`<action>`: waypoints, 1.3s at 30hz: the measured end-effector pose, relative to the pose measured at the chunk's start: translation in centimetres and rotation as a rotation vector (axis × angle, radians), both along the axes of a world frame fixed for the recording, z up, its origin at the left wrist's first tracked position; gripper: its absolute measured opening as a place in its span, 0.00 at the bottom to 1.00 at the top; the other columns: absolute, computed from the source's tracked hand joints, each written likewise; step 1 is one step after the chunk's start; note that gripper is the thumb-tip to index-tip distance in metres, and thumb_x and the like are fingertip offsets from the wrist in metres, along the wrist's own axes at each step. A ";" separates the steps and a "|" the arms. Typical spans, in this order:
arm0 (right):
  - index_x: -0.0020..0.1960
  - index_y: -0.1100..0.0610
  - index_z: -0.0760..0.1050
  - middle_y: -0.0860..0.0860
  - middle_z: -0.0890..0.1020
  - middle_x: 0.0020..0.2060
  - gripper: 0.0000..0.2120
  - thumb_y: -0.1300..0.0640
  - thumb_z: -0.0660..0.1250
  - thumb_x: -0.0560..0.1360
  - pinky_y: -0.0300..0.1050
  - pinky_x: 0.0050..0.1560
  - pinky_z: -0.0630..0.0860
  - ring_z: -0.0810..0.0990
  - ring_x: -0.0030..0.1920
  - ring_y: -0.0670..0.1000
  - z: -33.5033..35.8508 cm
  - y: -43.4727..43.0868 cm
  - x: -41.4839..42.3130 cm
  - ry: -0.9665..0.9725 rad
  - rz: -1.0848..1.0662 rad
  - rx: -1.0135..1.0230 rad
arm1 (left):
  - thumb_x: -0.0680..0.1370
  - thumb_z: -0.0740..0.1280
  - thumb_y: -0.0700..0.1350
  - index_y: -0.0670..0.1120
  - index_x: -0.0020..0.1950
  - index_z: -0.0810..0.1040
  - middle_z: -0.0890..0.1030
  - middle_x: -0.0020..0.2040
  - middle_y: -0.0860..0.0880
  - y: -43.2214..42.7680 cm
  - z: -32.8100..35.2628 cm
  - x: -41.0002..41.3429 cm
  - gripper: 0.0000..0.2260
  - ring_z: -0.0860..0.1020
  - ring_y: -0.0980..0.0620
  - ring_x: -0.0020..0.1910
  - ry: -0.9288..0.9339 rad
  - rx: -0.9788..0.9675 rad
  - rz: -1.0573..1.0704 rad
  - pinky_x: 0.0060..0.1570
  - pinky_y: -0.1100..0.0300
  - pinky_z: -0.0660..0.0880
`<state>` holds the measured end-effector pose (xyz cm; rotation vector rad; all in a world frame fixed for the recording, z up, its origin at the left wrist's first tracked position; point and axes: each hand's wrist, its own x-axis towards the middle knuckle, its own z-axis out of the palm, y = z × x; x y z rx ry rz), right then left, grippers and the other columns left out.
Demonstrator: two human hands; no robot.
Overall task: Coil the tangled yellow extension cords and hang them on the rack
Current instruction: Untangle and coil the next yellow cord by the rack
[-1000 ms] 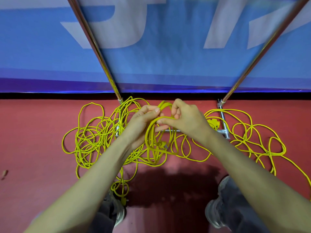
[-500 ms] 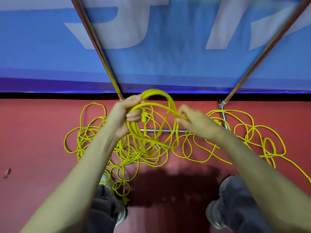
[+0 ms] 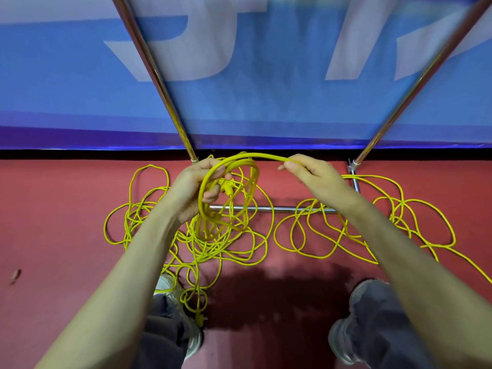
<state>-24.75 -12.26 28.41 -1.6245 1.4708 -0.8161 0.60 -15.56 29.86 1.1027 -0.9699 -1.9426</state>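
Tangled yellow extension cords (image 3: 332,235) sprawl over the red floor around the foot of a chrome rack (image 3: 266,208). My left hand (image 3: 194,190) grips a small coil of yellow cord (image 3: 229,198) made of several loops, with a yellow plug beside my fingers. My right hand (image 3: 308,174) pinches the cord that arcs over from the coil, a hand's width to the right. From that hand the cord drops into the loose loops on the floor. A second plug (image 3: 199,319) lies near my left foot.
Two slanting chrome rack poles (image 3: 157,78) (image 3: 415,83) rise on either side, joined by the low crossbar. A blue banner with white shapes (image 3: 266,75) stands right behind the rack. My shoes (image 3: 346,342) stand on the red floor below the tangle.
My right hand moved rightward and up, drawing a length of cord out from the coil into an arc. The left hand holds the coil at about the same place.
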 end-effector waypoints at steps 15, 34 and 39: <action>0.67 0.51 0.68 0.38 0.74 0.52 0.27 0.61 0.72 0.71 0.23 0.39 0.66 0.71 0.39 0.26 -0.2 0.5 0.6 -0.144 0.189 0.144 | 0.65 0.78 0.57 0.44 0.42 0.76 0.75 0.34 0.39 0.6 0.1 -0.5 0.21 0.60 0.60 0.18 0.051 -0.126 -0.261 0.19 0.71 0.57; 0.48 0.55 0.79 0.40 0.78 0.35 0.08 0.61 0.73 0.70 0.32 0.37 0.64 0.69 0.34 0.38 1.4 2.2 -0.7 -0.145 0.079 0.041 | 0.66 0.75 0.42 0.44 0.42 0.75 0.68 0.29 0.47 3.0 4.2 -0.9 0.10 0.59 0.59 0.19 -0.182 -0.252 -0.333 0.20 0.70 0.56; 0.45 0.60 0.77 0.52 0.75 0.35 0.05 0.57 0.69 0.75 0.41 0.40 0.65 0.70 0.37 0.46 6.8 3.5 -1.8 -0.086 0.049 -0.014 | 0.71 0.71 0.38 0.41 0.48 0.75 0.69 0.31 0.46 4.1 8.4 -0.9 0.09 0.62 0.59 0.22 -0.236 -0.368 -0.301 0.23 0.70 0.62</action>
